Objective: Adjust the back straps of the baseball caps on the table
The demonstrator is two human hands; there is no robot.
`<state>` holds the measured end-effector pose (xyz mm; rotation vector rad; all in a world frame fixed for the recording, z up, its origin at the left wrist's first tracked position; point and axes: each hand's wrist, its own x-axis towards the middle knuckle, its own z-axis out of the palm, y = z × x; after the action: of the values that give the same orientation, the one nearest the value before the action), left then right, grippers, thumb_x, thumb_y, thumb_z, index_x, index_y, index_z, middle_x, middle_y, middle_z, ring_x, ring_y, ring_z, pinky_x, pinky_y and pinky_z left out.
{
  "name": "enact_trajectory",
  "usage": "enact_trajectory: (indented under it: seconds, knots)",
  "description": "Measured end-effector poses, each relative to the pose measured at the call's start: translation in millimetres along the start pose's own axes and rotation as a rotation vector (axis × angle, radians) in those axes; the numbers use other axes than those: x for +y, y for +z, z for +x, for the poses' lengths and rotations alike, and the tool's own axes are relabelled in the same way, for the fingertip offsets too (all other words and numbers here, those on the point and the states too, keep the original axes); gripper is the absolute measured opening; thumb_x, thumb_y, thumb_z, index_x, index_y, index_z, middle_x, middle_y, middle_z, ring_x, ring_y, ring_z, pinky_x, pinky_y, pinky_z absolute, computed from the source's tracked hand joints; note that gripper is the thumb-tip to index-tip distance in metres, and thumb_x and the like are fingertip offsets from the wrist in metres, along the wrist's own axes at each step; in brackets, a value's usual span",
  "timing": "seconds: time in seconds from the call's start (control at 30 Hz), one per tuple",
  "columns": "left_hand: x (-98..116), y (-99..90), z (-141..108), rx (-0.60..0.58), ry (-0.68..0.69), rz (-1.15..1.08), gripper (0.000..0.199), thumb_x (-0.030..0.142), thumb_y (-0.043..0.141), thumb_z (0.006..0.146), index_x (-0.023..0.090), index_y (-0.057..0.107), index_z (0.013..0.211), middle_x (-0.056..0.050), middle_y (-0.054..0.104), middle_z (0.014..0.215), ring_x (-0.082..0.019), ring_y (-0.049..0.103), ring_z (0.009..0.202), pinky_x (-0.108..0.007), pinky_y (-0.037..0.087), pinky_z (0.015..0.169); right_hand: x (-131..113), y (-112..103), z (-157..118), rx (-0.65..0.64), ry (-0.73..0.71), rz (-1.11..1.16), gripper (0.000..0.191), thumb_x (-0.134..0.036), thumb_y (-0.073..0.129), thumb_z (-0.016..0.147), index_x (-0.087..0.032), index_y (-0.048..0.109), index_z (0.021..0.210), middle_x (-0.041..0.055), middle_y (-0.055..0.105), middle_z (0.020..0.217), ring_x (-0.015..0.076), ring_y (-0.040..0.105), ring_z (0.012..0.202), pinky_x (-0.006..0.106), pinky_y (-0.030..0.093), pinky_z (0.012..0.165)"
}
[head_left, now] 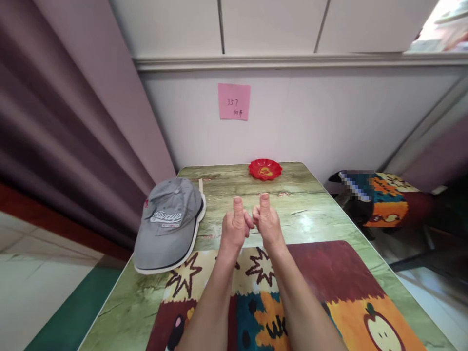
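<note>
Side by side above the table, my left hand (pixel 236 224) and my right hand (pixel 268 219) each make a loose fist with the thumb pointing up. Their curled fingers face each other with hardly any space between them. Nothing shows in either hand. Beneath my forearms lies a colourful patterned mat (pixel 318 268) with apple and star-like shapes. A grey cap (pixel 168 224) with white lettering rests on the table to the left of my left hand. Beyond my hands, near the far edge, sits a red scalloped dish (pixel 265 169).
The green wood-patterned table (pixel 310 209) stands against a white wall. A pink note (pixel 234 102) with handwriting is stuck there. Purple curtains (pixel 73 97) hang on the left. To the right, a stool (pixel 393 200) carries a similar patterned cover.
</note>
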<state>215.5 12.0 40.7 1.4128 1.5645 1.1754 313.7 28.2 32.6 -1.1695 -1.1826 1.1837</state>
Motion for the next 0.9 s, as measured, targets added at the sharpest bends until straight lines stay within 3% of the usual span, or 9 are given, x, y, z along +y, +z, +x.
enact_trajectory:
  seconds: [0.27,0.43,0.53,0.6,0.67,0.73,0.83,0.9]
  knots:
    - [25.9,-9.6,-24.3,-0.001,0.114,-0.144,0.080,0.071,0.011,0.094,0.020,0.053,0.048,0.001,0.043,0.039,-0.013,0.048,0.043,-0.027,0.041,0.055,-31.7,-4.0,-23.1,-0.053,-0.097,0.097,0.072,-0.084,0.022,0.086,-0.023,0.027,0.049,-0.0045,0.027,0.046,0.0096,0.028,0.045,0.026,0.021,0.046]
    - [26.0,-8.9,-26.7,-0.004,0.138,-0.151,0.080,0.071,0.008,0.094,0.020,0.052,0.049,0.001,0.042,0.040,-0.013,0.047,0.043,-0.027,0.040,0.055,-30.8,-2.7,-24.4,-0.055,-0.114,0.103,0.071,-0.082,0.021,0.088,-0.023,0.027,0.049,-0.0045,0.028,0.046,0.0095,0.029,0.045,0.026,0.023,0.047]
    - [20.4,-15.2,-17.1,-0.014,0.143,-0.024,0.078,0.069,0.012,0.094,0.020,0.056,0.053,-0.001,0.049,0.043,-0.015,0.051,0.048,-0.028,0.042,0.058,-23.5,-2.0,-17.2,-0.018,-0.057,0.085,0.070,-0.081,0.026,0.088,-0.023,0.029,0.049,-0.0046,0.029,0.045,0.0097,0.028,0.045,0.026,0.024,0.046]
    - [13.1,-26.0,-6.9,0.104,0.130,0.185,0.066,0.067,0.028,0.094,0.020,0.061,0.062,-0.003,0.059,0.053,-0.017,0.057,0.057,-0.029,0.043,0.065,-18.0,-3.2,-10.3,0.032,-0.021,0.062,0.065,-0.078,0.037,0.087,-0.022,0.038,0.053,-0.0040,0.038,0.048,0.0103,0.033,0.045,0.026,0.028,0.047]
    - [2.6,-41.0,3.5,0.349,0.130,0.447,0.042,0.056,0.048,0.092,0.020,0.066,0.077,-0.006,0.068,0.075,-0.023,0.062,0.077,-0.034,0.045,0.078,-13.5,-6.2,-3.7,0.086,-0.012,0.052,0.056,-0.074,0.051,0.084,-0.021,0.052,0.066,-0.0013,0.056,0.059,0.0115,0.044,0.050,0.025,0.035,0.051]
    - [-10.8,-57.1,11.4,0.604,0.133,0.662,0.025,0.041,0.061,0.087,0.019,0.067,0.099,-0.013,0.068,0.108,-0.031,0.059,0.106,-0.043,0.040,0.095,-11.0,-10.2,1.0,0.121,-0.012,0.049,0.049,-0.069,0.059,0.081,-0.020,0.059,0.082,0.0025,0.067,0.078,0.0132,0.054,0.060,0.026,0.042,0.059]
    - [-33.7,-77.3,16.7,0.835,0.038,0.835,0.043,0.032,0.067,0.081,0.016,0.059,0.120,-0.020,0.050,0.140,-0.038,0.043,0.130,-0.054,0.028,0.107,-11.0,-14.6,3.3,0.115,0.003,0.047,0.049,-0.067,0.062,0.079,-0.019,0.063,0.089,0.0051,0.071,0.087,0.0148,0.059,0.067,0.028,0.046,0.068]
    - [-47.4,-86.4,17.5,0.875,-0.043,0.887,0.036,0.030,0.067,0.080,0.015,0.061,0.112,-0.020,0.048,0.142,-0.038,0.040,0.132,-0.057,0.025,0.109,-12.5,-15.1,2.6,0.094,0.018,0.050,0.049,-0.067,0.063,0.078,-0.018,0.064,0.087,0.0053,0.071,0.085,0.0153,0.059,0.068,0.029,0.047,0.069]
